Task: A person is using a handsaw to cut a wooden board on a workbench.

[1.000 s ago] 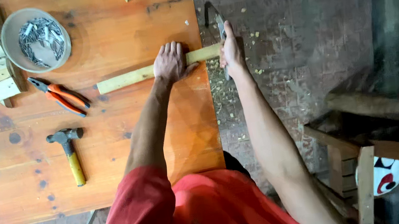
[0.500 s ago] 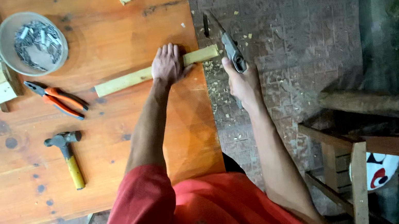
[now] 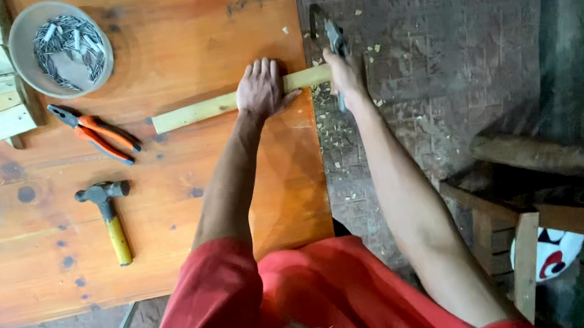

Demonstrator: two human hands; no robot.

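While my left hand lies flat, fingers spread, pressing the wooden strip onto the orange table near the frame's upper middle, my right hand is closed around the handle of a small saw just past the table edge. The strip lies across the board, its right end overhanging where the saw meets it. I judge it light, stiff and dry (it would skid if not pinned), so pressing down close to the cut looks the best hold. Left of it lie pliers, a hammer and a bowl of nails.
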